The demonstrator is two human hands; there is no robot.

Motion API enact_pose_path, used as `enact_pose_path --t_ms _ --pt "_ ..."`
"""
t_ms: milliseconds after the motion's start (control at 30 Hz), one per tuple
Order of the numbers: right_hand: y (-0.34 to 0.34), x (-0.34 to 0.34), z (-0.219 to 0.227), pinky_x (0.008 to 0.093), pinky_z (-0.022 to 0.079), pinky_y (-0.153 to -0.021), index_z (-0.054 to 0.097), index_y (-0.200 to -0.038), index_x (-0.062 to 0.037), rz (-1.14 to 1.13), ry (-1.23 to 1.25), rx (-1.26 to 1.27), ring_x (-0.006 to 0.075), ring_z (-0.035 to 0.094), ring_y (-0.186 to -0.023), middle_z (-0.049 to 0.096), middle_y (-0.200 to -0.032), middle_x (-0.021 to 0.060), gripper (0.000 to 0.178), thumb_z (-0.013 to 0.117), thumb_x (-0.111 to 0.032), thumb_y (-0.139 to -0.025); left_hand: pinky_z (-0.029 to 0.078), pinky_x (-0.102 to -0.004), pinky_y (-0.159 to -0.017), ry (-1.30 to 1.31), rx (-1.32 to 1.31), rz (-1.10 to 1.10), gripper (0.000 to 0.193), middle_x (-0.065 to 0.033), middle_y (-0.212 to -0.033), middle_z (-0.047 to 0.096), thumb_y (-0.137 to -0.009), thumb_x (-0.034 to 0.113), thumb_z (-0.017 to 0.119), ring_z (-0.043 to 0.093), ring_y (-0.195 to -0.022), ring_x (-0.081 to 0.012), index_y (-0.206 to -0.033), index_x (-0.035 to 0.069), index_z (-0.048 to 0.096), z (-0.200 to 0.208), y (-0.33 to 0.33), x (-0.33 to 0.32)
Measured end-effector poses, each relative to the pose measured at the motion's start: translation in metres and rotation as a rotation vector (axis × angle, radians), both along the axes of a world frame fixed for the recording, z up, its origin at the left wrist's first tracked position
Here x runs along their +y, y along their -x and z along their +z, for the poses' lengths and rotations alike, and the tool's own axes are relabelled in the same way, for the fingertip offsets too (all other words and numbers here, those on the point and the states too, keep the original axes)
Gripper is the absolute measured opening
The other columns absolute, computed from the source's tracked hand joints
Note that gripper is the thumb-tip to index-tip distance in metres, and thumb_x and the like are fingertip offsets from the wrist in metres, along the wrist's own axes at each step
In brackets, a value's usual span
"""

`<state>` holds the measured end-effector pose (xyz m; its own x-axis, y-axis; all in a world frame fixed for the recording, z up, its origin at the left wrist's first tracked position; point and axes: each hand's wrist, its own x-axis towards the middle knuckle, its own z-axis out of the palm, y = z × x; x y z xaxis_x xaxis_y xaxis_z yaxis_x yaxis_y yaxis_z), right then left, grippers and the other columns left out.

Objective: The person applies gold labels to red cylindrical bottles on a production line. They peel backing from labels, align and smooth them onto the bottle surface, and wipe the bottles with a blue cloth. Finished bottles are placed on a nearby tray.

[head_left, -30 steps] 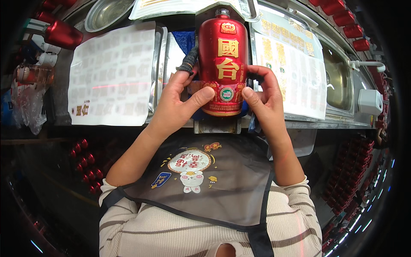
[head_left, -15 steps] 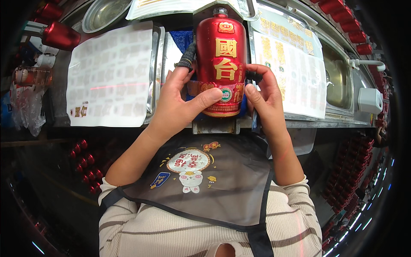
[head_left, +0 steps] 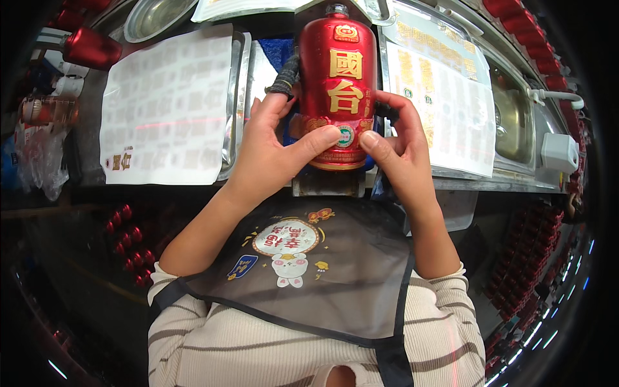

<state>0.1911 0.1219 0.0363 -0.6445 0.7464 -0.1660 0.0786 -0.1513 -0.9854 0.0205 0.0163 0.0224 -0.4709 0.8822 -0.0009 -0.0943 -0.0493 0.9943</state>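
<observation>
Both hands are around a glossy red bottle (head_left: pixel 338 82) with large gold characters and a dark, narrow mouth at its far end. It lies with its base toward me over a metal rest (head_left: pixel 327 187). My left hand (head_left: pixel 271 148) grips its left side, thumb pressed beside a round green-and-white emblem (head_left: pixel 345 135) on the lower band. From the right, my right hand (head_left: pixel 403 155) holds the bottle, its thumb at the emblem's right edge. Dark coverings sit on some fingers of both hands; those fingertips are partly hidden by the bottle.
A mostly bare decal sheet (head_left: pixel 167 116) lies on a tray at left. At right are sheets with gold and green decals (head_left: pixel 445 122), then a metal sink (head_left: pixel 512 122) and a white container (head_left: pixel 559 153). A round metal basin (head_left: pixel 158 19) and another red bottle (head_left: pixel 93 48) stand far left.
The bottle has shifted slightly away from me and to the right. My right thumb has moved inward onto the front by the emblem; my left thumb stays beside it.
</observation>
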Motion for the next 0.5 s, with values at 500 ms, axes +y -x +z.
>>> enact_pose_path --t_ms 500 --pt "0.01 -0.002 0.004 0.019 0.051 -0.059 0.046 -0.131 0.0019 -0.062 -0.054 -0.092 0.0071 0.065 -0.074 0.059 -0.12 0.017 0.062 0.08 -0.019 -0.084 0.035 -0.0392 -0.106 0.099 0.178 -0.037 0.054 -0.0117 -0.115 0.069 -0.082 0.034 0.083 0.062 -0.111 -0.0197 -0.118 0.001 0.06 0.005 0.003 0.005"
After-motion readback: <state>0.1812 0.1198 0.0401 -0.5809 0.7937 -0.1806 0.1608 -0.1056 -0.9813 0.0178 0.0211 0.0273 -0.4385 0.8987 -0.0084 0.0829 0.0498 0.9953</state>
